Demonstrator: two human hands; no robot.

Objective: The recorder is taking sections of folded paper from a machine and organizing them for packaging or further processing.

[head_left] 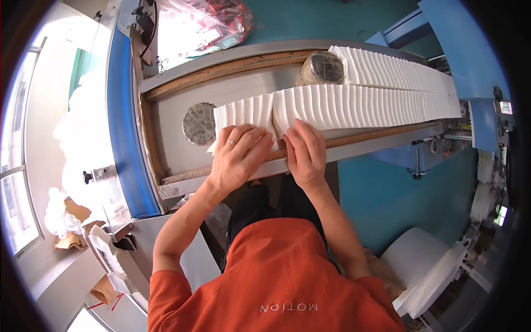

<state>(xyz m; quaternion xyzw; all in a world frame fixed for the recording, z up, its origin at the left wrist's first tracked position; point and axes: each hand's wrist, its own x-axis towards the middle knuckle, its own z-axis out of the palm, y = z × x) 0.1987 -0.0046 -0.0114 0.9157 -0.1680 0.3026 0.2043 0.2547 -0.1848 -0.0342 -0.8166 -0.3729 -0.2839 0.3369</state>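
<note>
A long row of folded white paper tissues (365,102) lies in a grey metal trough (171,138) and runs off to the right. A short bundle of tissues (243,110) is split from the row by a narrow gap. My left hand (239,155) rests on the near edge of that short bundle, fingers curled over it. My right hand (305,152) presses on the near edge of the long row, just right of the gap. A second row of tissues (398,69) runs behind the first.
Two round wrapped weights sit in the trough, one left of the bundle (199,123) and one behind (322,67). A blue machine frame (124,138) borders the trough on the left. A clear plastic bag (199,27) lies at the back. White stacks (431,271) stand lower right.
</note>
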